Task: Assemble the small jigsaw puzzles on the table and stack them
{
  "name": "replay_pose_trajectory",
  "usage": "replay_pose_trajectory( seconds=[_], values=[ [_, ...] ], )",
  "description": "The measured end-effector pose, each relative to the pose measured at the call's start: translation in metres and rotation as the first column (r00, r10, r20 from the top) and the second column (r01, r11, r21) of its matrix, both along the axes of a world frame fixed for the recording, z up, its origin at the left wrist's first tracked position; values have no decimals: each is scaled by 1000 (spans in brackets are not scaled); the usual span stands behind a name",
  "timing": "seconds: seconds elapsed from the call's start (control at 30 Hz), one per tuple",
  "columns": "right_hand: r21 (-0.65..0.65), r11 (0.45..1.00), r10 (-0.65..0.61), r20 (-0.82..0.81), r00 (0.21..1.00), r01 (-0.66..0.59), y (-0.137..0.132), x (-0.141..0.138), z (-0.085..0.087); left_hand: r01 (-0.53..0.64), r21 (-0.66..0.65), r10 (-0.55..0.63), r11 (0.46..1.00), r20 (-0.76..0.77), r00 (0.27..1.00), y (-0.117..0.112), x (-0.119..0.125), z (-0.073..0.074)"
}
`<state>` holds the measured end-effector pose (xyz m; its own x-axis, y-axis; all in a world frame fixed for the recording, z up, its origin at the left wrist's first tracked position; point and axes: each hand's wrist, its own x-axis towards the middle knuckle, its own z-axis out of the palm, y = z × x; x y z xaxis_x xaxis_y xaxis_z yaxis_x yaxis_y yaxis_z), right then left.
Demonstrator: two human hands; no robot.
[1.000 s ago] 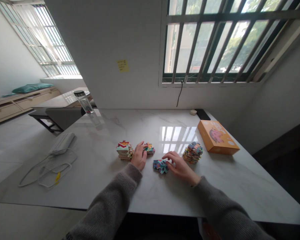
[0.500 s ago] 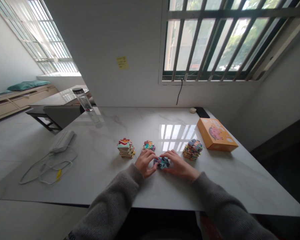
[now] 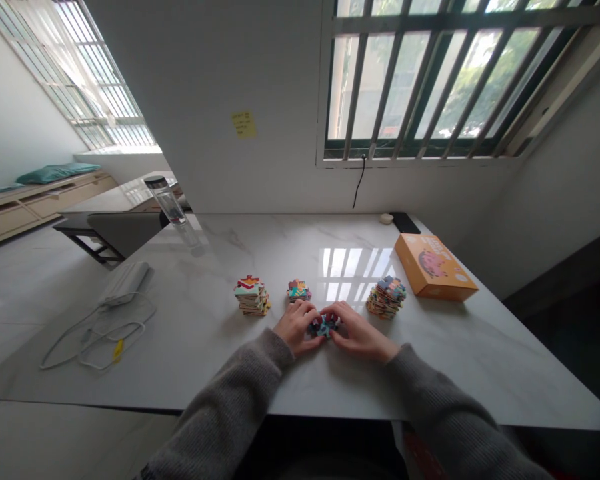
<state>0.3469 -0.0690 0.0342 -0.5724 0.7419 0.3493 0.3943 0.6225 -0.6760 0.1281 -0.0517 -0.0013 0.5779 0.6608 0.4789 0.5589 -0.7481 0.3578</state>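
Observation:
Between my two hands, low over the white table, are teal and dark jigsaw puzzle pieces (image 3: 324, 327). My left hand (image 3: 299, 328) grips them from the left, its thumb along the near side. From the right, my right hand (image 3: 356, 331) closes thumb and fingers on them. How many pieces are there I cannot tell, since the fingers cover part. Just beyond my left hand stands a short stack of puzzle pieces (image 3: 299, 289). A taller stack (image 3: 251, 297) is to its left, and another tall stack (image 3: 386, 297) rises beyond my right hand.
An orange box (image 3: 434, 267) lies at the right, with a dark phone-like slab (image 3: 405, 223) and a small white object (image 3: 386, 219) behind it. A clear bottle (image 3: 166, 200) stands at the far left edge. A white power strip (image 3: 124, 283) and its cable (image 3: 97, 365) lie left.
My left hand has shifted slightly to the right, and its thumb now reaches closer to my right hand. The puzzle pieces between the hands have turned a little. The stacks have stayed put.

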Motion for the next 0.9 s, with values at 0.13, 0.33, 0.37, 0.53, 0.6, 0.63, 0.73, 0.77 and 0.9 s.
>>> replay_pose_trajectory(
  seconds=[0.13,0.33,0.37,0.53,0.6,0.63,0.73,0.77,0.9],
  values=[
    [-43,990,-139,-122,983,135,4,-1,-5,32,1,-32,999,184,982,-4,0,7],
    [-336,940,-161,-291,943,57,10,-9,-11,85,81,-104,993,260,960,-11,0,14],
    [-363,931,-164,-309,937,43,11,-11,-11,76,97,-99,992,262,960,-11,0,13],
    [-426,902,-260,-403,878,72,13,-18,-12,-68,182,6,981,318,948,-7,-1,12],
    [-437,894,-304,-421,855,103,14,-20,-15,-86,199,24,976,293,956,-6,-1,13],
    [-442,890,-317,-427,847,111,14,-21,-16,-85,207,27,975,271,962,-7,0,13],
    [-450,888,-308,-426,850,96,14,-23,-18,-84,199,42,976,208,977,-9,3,14],
    [-450,889,-299,-424,855,88,14,-23,-18,-89,189,51,978,198,979,-9,4,14],
    [-426,900,-289,-419,861,95,12,-23,-13,-79,174,43,982,205,978,-4,3,14]
  ],
)
